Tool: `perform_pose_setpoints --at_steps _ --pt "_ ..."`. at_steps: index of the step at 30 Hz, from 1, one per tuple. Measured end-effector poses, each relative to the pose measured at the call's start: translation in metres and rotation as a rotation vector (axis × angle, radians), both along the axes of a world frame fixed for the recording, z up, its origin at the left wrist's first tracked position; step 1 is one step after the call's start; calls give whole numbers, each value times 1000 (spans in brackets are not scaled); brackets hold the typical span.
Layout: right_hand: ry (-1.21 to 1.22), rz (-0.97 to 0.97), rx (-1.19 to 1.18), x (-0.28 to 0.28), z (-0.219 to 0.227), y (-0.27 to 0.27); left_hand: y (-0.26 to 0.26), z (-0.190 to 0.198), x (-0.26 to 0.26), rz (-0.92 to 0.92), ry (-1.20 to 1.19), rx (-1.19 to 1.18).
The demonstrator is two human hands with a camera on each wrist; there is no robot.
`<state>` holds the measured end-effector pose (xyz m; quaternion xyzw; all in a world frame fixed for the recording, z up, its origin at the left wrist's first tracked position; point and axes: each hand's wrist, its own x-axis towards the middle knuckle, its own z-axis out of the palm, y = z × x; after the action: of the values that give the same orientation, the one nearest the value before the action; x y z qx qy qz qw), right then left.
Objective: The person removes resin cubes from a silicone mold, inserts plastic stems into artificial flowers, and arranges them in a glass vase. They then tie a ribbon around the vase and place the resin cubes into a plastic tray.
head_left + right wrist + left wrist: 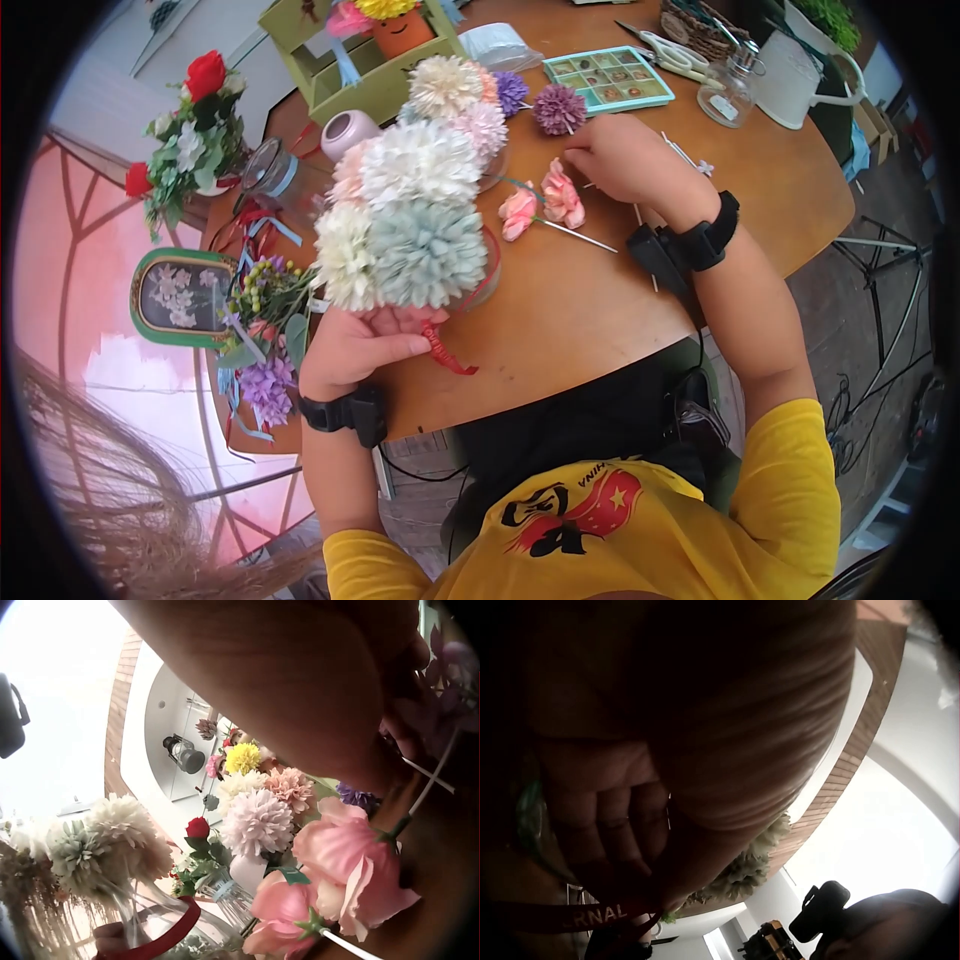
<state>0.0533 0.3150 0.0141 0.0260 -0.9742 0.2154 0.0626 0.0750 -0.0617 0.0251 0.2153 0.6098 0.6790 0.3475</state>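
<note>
My right hand [640, 165] pinches the white stem of a purple pom-pom flower [559, 109] over the table. In the right wrist view a white stem end [436, 778] sticks out past the fingers. Two pink roses [562, 195] on white stems lie on the table by this hand. My left hand [365, 345] is at the near side of a glass vase [489, 275], under a cluster of white, cream and grey-blue pom-pom flowers [425, 250]. A lettered red ribbon [592, 915] runs right at its fingertips; I cannot tell whether they grip ribbon or glass.
At the back are a green wooden box [350, 95], a pale blue compartment tray [610, 80], scissors [675, 55], a glass bottle [730, 95] and a white watering can [800, 85]. Red roses [205, 78], a green-framed picture [150, 300] and purple flowers [265, 390] stand at the left.
</note>
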Motion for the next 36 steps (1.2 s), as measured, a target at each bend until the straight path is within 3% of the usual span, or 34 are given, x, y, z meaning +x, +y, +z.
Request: perform_pose_setpoints --at_steps 6,9,12,13,17,23,26,30,36 --pt "124 -97 -171 3 20 19 8 7 -4 -78 27 23" --pt "263 -101 -417 -4 16 34 10 7 -5 -117 55 50" --pt "448 -98 -731 -2 33 17 11 7 -5 -127 88 40" --pt "491 -76 -688 3 47 9 12 7 -5 -131 85 48" --pt "581 89 -900 27 98 -41 12 6 -7 -141 73 53" --pt "371 389 -1121 60 156 -102 13 4 -7 -148 62 88" --pt "447 651 -1022 49 139 -105 13 6 -6 -148 66 79" --pt "563 814 -984 20 123 -113 14 7 -6 -153 60 78" --pt "591 874 -677 9 120 -101 15 10 -6 -154 62 48"
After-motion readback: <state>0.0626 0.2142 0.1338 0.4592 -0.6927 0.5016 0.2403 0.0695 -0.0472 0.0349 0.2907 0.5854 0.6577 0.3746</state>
